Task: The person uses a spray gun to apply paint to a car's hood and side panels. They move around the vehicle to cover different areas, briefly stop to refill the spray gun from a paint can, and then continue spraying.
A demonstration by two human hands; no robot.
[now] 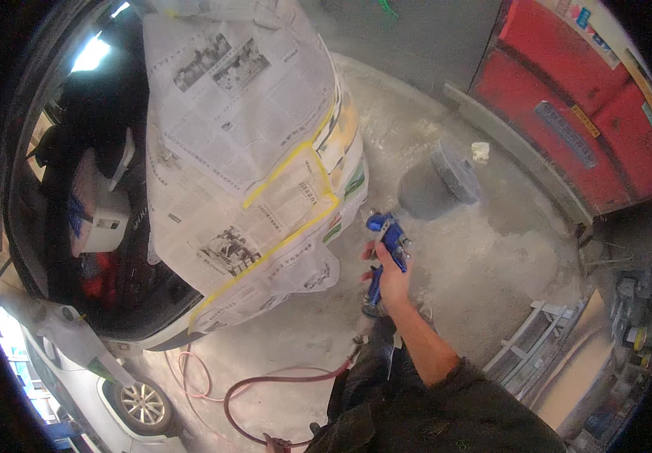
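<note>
My right hand (pixel 394 275) is wrapped round the grip of a blue spray gun (pixel 392 234), held up over the floor in front of me. A dark red air hose (pixel 228 404) hangs in a loop below it. At the lower edge my left hand (pixel 275 443) is partly in view, its fingers on the hose. Left of the spray gun, apart from it, stands a car body panel covered in newspaper sheets (pixel 220 143). Yellow masking tape (pixel 288 232) runs along the paper's seams and edges.
A grey bucket (pixel 435 181) stands on the dusty floor beyond the spray gun. Red cabinets (pixel 545 98) line the far right; a metal frame (pixel 530 332) lies nearer. At left are the car's open interior (pixel 103 219) and another car's wheel (pixel 142 405).
</note>
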